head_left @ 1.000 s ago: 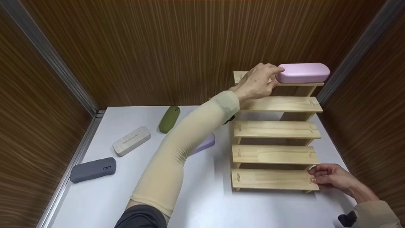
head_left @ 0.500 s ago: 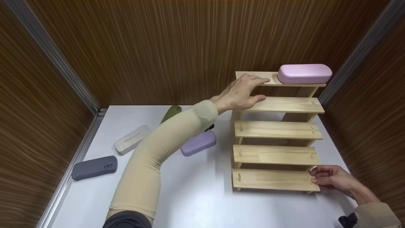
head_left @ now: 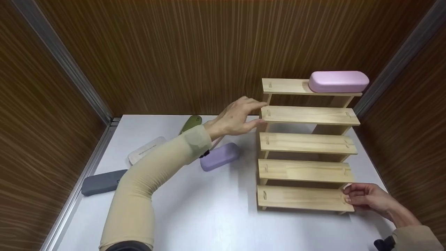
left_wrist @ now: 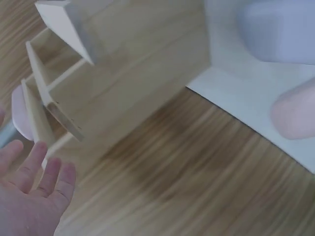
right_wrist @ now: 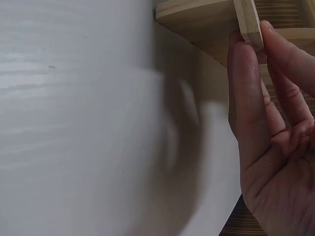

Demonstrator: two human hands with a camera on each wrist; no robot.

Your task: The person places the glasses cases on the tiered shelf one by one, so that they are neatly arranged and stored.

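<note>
rack (head_left: 307,142) pinched by right hand (head_left: 372,199), right wrist alone shows opposing fingers (right_wrist: 247,73)

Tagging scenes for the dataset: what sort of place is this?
Probably a small workstation booth, though its wider surroundings are out of view. Wood-grain panels stand on three sides, a white tabletop fills the space between, and a stepped wooden rack sits on it.

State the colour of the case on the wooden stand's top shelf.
The case is light pink; the head view shows it best.
</note>
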